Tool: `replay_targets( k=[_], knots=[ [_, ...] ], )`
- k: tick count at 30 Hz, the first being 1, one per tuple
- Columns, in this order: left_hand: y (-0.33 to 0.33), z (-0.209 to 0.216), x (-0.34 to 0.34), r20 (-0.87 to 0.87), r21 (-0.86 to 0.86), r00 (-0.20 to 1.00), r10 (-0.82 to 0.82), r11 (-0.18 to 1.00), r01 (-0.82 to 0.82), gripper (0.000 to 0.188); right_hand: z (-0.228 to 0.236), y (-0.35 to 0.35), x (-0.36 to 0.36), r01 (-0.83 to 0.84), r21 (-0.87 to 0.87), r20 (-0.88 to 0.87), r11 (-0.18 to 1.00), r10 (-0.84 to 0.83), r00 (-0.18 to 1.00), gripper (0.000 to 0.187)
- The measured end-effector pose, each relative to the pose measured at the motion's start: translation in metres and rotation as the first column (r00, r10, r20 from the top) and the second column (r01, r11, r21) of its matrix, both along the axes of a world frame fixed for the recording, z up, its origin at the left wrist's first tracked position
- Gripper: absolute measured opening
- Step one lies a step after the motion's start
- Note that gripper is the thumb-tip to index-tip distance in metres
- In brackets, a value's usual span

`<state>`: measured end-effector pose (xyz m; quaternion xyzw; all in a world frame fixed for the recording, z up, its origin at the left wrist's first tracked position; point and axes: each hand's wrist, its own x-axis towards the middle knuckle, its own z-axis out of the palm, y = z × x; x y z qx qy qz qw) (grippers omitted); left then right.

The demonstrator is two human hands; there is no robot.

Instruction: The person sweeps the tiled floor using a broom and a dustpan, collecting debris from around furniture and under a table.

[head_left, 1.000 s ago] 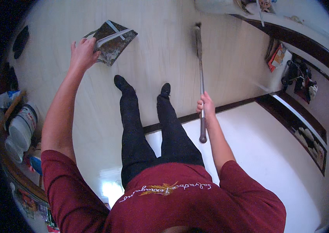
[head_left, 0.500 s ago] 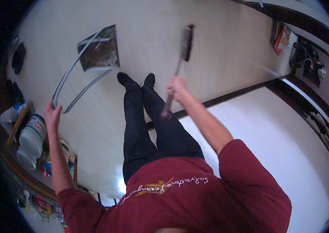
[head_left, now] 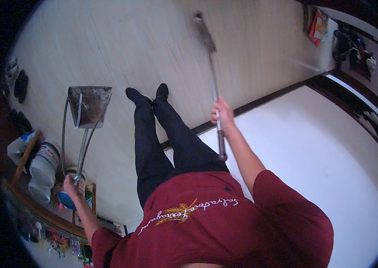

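Note:
My left hand (head_left: 72, 186) is closed round the end of the bent metal handle of a long-handled dustpan (head_left: 94, 111). Its dark, stained pan hangs to the left of my shoes, opening away from me. On the right, my right hand (head_left: 223, 115) grips the thin metal shaft of a broom (head_left: 221, 145), just beyond its brown handgrip. The broom's dark brush head (head_left: 205, 35) points away from me over the pale floor and is blurred. Whether its bristles touch the floor I cannot tell.
Stacked white tubs (head_left: 44, 163) and a wooden frame (head_left: 24, 156) stand at the left, with dark shoes (head_left: 20, 86) farther off. A white wall (head_left: 287, 143) with a dark skirting runs along the right. A red item (head_left: 317, 29) lies far right.
My left hand has come back toward me, drawing the dustpan nearer and turning it. My right hand has moved slightly right, and the broom head has swung farther away and left.

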<state>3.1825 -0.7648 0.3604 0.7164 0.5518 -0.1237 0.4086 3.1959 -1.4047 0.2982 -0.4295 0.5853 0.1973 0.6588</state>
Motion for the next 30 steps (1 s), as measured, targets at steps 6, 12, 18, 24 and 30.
replay_targets(
  k=[6,12,18,24,30],
  knots=[
    [-0.046,0.023,-0.014,-0.135,0.148,0.965,0.224,0.968,-0.204,0.035,-0.063,-0.158,-0.029,0.258,0.051,-0.122,0.965,-0.251,0.96,0.01],
    [0.03,0.009,-0.041,-0.103,0.059,0.944,0.315,0.949,-0.31,0.041,-0.107,-0.148,0.014,-0.078,0.189,-0.021,0.979,0.083,0.996,0.023],
    [0.051,-0.001,-0.027,-0.02,-0.016,0.954,0.299,0.954,-0.299,0.038,-0.138,0.104,0.045,0.1,-0.009,-0.216,0.995,-0.1,0.971,0.009],
    [0.089,-0.037,-0.01,-0.005,-0.142,0.953,0.304,0.943,-0.301,0.017,-0.037,0.28,0.118,0.15,0.243,0.005,0.958,-0.156,0.988,0.016],
    [0.126,-0.053,-0.003,0.03,-0.227,0.999,0.025,0.974,-0.017,0.013,0.029,0.278,0.072,0.168,0.367,0.08,0.915,-0.21,0.974,0.04]
  ],
)
